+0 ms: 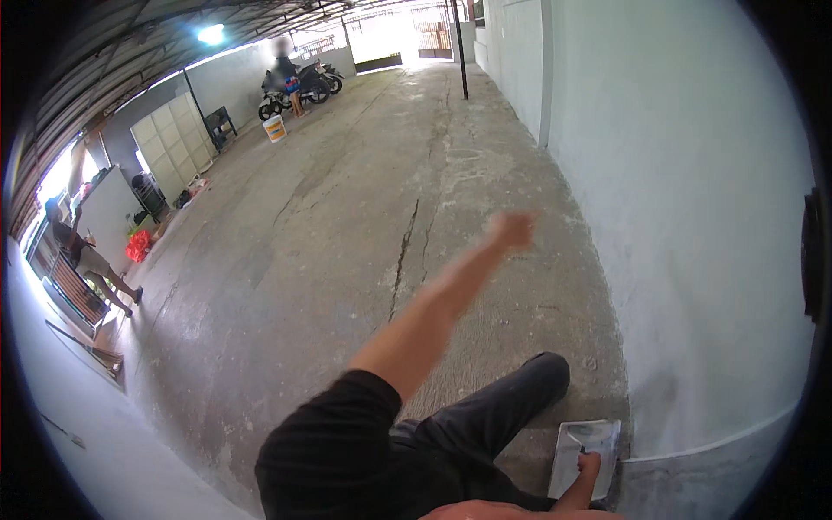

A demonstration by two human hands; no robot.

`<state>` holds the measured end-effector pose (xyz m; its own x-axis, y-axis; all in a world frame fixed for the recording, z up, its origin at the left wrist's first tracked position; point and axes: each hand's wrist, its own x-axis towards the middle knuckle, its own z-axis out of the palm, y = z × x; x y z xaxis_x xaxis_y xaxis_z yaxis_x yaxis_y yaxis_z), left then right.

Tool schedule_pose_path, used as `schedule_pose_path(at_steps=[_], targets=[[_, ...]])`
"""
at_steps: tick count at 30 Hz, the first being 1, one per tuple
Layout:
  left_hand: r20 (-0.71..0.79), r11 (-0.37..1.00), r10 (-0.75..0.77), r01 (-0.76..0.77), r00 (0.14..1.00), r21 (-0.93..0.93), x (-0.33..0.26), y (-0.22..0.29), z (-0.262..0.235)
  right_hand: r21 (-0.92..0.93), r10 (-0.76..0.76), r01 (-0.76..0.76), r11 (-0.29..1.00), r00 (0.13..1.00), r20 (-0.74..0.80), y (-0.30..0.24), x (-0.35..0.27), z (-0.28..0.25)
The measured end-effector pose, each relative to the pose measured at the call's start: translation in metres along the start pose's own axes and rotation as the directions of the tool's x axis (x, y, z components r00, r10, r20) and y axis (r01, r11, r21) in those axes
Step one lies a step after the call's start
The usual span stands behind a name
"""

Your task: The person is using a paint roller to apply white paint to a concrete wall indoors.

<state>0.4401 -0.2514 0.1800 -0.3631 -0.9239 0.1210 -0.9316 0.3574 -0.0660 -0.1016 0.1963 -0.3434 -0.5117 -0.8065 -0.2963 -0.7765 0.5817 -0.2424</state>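
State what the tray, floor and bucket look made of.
Tray: perhaps plastic, whitish and smooth-looking, with thin straight edges; painted metal is possible.
Floor: apparently concrete, dull grey and worn, given its cracks and pale stains.
Bucket: probably smooth plastic, judging by its white, tapering sides; too small to be sure.

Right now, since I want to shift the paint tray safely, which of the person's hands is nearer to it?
Right. The right hand appears over the paint tray, gripping a dark-handled tool; the left hand, blurred, is stretched out well ahead of the tray.
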Motion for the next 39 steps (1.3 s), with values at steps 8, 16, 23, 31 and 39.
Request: schedule_pose_path(at_steps=[8,16,23,31,39], targets=[[-0.504,0.561,-0.597,0.774,0.624,0.293,-0.126,-0.335,-0.317,0.157,0.063,-0.078,0.984,0.993,0.095,-0.014,-0.011,-0.010],[-0.319,-0.162,-0.932,0.985,-0.172,-0.059,-0.266,-0.335,-0.410,0.120,0.187,-0.200,0.972,0.976,0.113,-0.025,-0.017,-0.014],[-0.119,0.771,-0.636,0.635,0.763,-0.045,-0.085,-0.266,-0.248,0.143,0.222,-0.230,0.962,0.972,0.071,-0.027,-0.018,-0.028],[0.174,0.868,0.345,-0.243,0.922,-0.433,-0.038,0.208,0.054,0.151,0.240,-0.264,0.953,0.958,0.159,-0.035,-0.028,-0.046],[0.163,0.715,0.632,-0.489,0.758,-0.499,-0.115,0.346,0.106,0.168,0.224,-0.264,0.950,0.949,0.224,-0.039,-0.028,-0.055]])
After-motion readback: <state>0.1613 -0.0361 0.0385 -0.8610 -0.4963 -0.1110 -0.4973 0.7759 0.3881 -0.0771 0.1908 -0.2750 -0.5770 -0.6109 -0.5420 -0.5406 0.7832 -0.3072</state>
